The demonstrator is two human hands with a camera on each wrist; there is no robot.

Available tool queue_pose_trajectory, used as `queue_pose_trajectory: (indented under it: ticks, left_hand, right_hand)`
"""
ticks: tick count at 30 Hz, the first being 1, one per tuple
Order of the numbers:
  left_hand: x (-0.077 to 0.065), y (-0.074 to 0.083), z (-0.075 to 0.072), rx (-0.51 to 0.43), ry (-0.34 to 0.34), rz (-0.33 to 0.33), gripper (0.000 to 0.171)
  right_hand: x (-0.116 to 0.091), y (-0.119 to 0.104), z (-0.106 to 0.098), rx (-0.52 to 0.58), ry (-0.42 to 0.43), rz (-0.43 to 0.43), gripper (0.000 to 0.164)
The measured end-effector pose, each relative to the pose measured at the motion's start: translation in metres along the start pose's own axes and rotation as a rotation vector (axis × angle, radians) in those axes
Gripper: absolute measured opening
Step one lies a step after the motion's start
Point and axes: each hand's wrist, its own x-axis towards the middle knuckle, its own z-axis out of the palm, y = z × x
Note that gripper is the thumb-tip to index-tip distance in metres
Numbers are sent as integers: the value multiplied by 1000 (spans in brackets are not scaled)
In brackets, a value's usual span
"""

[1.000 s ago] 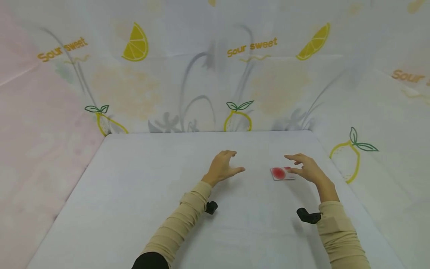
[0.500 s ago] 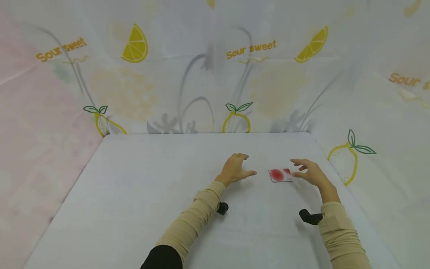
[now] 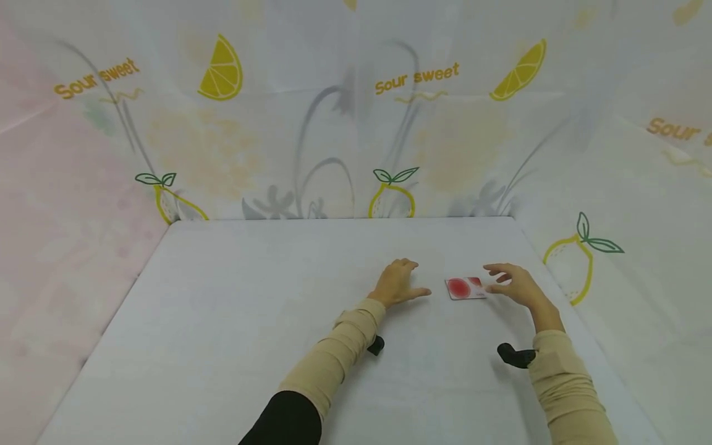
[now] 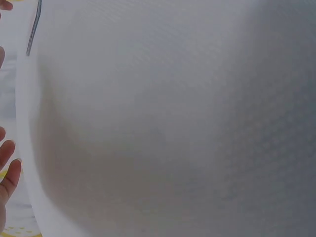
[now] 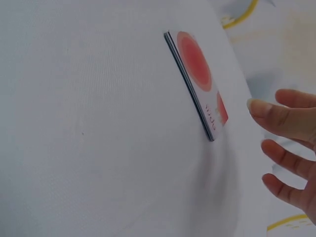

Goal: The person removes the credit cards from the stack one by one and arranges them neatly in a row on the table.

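A thin flat rectangle [image 3: 464,288], white with red round patches, lies on the white table between my hands; its exact kind cannot be told. In the right wrist view, the flat rectangle [image 5: 197,79] shows dark, layered-looking long edges and small red lettering. My right hand [image 3: 517,285] hovers at its right end, fingers spread and thumb apart from it. To its left, my left hand [image 3: 397,283] is held over the table with thumb and fingers apart, holding nothing. Only a few left fingers [image 4: 11,180] and a dark edge of the rectangle [image 4: 33,29] enter the left wrist view.
The white table [image 3: 222,321] ends against a back cloth [image 3: 311,123] printed with lemons and "Sour sweet". Cloth also hangs along the left and right sides. A black wrist device [image 3: 516,356] sits at my right sleeve, another [image 3: 376,345] at the left.
My left hand has moved right, closer to the flat rectangle. My right hand has shifted slightly right, uncovering more of the rectangle's right end. The rectangle stays about where it was.
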Motion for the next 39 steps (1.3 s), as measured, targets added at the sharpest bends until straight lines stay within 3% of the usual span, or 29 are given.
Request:
queue_pose_trajectory:
  ticks: [17, 23, 30, 39]
  left_hand:
    - [29, 29, 27, 118, -152, 28, 68]
    - [36, 38, 36, 190, -222, -14, 69]
    - [40, 47, 36, 241, -286, -58, 70]
    - [43, 56, 37, 264, -334, -142, 57]
  right_hand:
    - [5, 18, 8, 17, -150, 128, 63]
    - [10, 15, 8, -6, -191, 124, 70]
    - [20, 13, 11, -27, -218, 68, 62]
    - [25, 14, 13, -37, -260, 92, 52]
